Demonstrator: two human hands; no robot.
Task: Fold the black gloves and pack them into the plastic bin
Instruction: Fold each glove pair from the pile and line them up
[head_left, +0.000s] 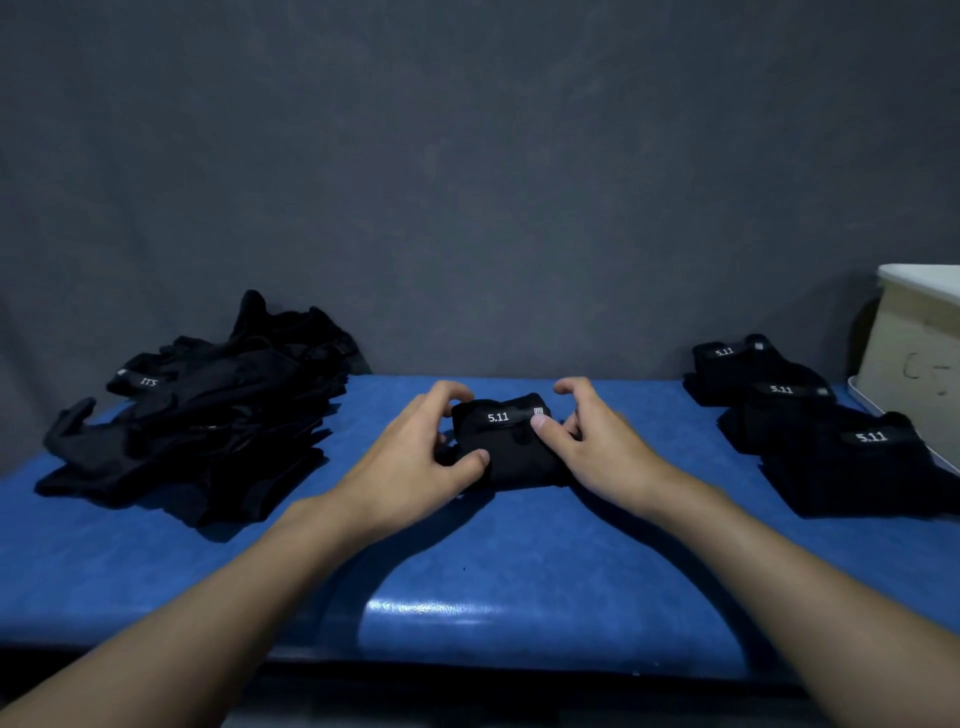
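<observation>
A folded black glove (511, 449) with a white "5.11" label lies in the middle of the blue table (519, 571). My left hand (421, 457) grips its left side, thumb on the front edge. On the right side, my right hand (587, 441) pinches it with the thumb pressed on top near the label. At the left lies a loose heap of unfolded black gloves (208, 415). Folded black gloves (810, 421) lie in a row at the right. The pale plastic bin (914, 343) stands at the far right edge, partly cut off.
A grey wall rises directly behind the table. The table's near edge runs across the bottom of the view, with a bright glare patch in front of my arms. A white tray or lid edge (883, 410) sits under the bin.
</observation>
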